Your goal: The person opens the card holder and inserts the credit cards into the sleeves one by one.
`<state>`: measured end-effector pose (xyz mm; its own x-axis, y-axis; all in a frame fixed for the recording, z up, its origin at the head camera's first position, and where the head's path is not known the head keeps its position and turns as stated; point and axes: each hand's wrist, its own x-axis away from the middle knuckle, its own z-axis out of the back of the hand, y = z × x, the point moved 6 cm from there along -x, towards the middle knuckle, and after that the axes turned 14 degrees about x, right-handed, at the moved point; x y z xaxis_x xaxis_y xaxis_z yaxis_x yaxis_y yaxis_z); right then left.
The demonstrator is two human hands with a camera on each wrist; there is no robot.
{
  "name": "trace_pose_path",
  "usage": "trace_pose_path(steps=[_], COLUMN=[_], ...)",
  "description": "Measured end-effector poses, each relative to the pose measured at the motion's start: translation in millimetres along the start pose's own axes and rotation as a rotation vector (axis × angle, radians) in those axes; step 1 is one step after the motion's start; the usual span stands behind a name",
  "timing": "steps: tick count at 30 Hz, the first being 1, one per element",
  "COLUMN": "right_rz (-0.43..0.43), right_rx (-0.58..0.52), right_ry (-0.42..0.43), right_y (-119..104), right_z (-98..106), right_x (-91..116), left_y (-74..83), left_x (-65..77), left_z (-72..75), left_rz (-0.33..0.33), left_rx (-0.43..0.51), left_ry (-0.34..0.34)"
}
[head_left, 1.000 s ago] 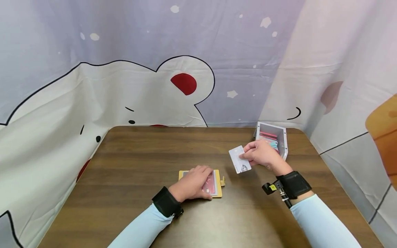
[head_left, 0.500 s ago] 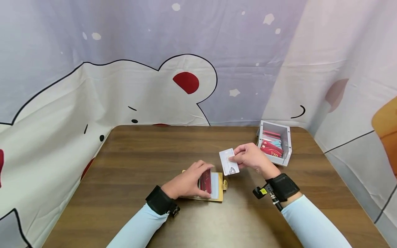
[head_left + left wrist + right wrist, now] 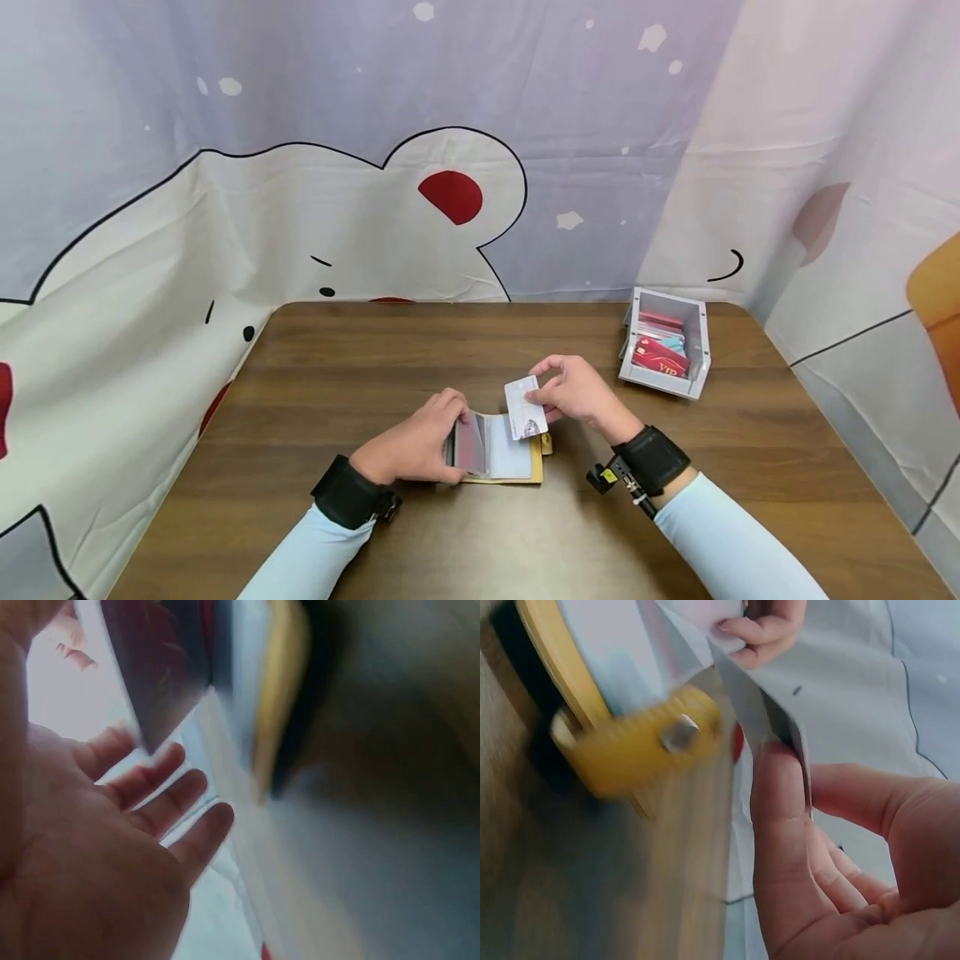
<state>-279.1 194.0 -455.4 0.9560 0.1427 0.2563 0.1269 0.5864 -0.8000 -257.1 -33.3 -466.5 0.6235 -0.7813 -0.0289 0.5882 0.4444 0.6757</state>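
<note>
A yellow card holder lies spread on the table, its clear plastic sleeves showing. My left hand holds the turned sleeves at their edges, thumb at the near side and fingers at the far side. In the left wrist view a dark red card shows in a raised sleeve beside the spread fingers. My right hand pinches a white card between thumb and fingers, over the upper right of the pale right-hand sleeve. The yellow snap strap sticks out from the holder's right edge.
A grey open box stands at the back right of the wooden table. Several cards, including a red VIP card, lie in it. A patterned curtain hangs behind the table.
My right hand has carried the white card left from near the box to over the holder. My left hand has turned sleeves with red cards leftward, baring a pale sleeve.
</note>
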Motion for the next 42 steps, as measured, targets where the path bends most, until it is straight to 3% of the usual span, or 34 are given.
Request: trace_pose_path(steps=[6,11,18,24,28,34,42], right_rz=[0.001,0.018,0.010,0.041,0.013,-0.002,0.009], right_rx=[0.038,0.110,0.055,0.238,0.327,0.267,0.197], right_ry=[0.026,0.044,0.033,0.060,0.057,-0.042,-0.073], right_y=[-3.6,-5.8,-3.7,-8.3,-10.9,-12.8,-15.4], right_z=[-21.0,-28.5,-25.6,-32.6,-41.3,-60.8,-73.1], right_x=[-9.8,-17.5,-21.9,-19.8,-15.5,-16.3,-21.4], left_y=[-11.0,-14.7,-14.9,-17.1,-17.9,-19.2,-18.7], left_x=[3.3,1.3,0.2,0.2,-0.4,-0.2,1.5], left_z=[-7.7,-9.3,-7.5,-4.6,-4.0,-4.7,-8.0], left_rz=[0.084,0.098,0.107,0.137,0.155,0.174,0.172], left_rx=[-0.079,-0.082,-0.063,-0.023,0.005,0.019,0.022], left_ry=[-0.014,-0.005,-0.004,0.004,0.007,0.013,0.018])
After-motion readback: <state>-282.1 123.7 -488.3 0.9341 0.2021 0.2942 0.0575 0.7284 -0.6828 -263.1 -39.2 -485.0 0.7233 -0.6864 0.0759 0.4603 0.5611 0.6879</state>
